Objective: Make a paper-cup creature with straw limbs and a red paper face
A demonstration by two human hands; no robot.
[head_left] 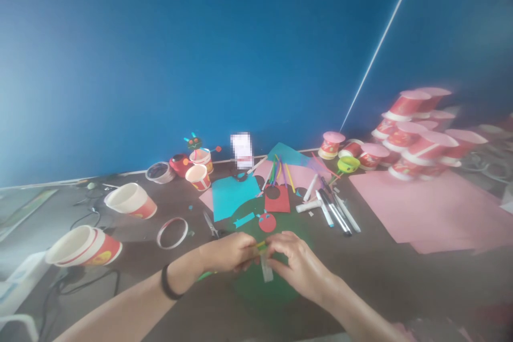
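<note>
Over the dark tabletop, my left hand is closed, with a dark band on its wrist. A thin yellow-green stick runs from its fingers toward my right hand. My right hand is closed, its thumb and fingers pinching a strip of clear tape that hangs beneath the stick. Whether the tape touches the stick I cannot tell. Just beyond my hands lies a red paper disc with a face, beside a blue paper scrap. Scissors lie beyond my left hand.
Paper cups lie and stand at left, near a tape roll. Markers, coloured sticks and blue paper spread behind my hands. Pink sheets and stacked red cups occupy the right. A blue wall rises behind.
</note>
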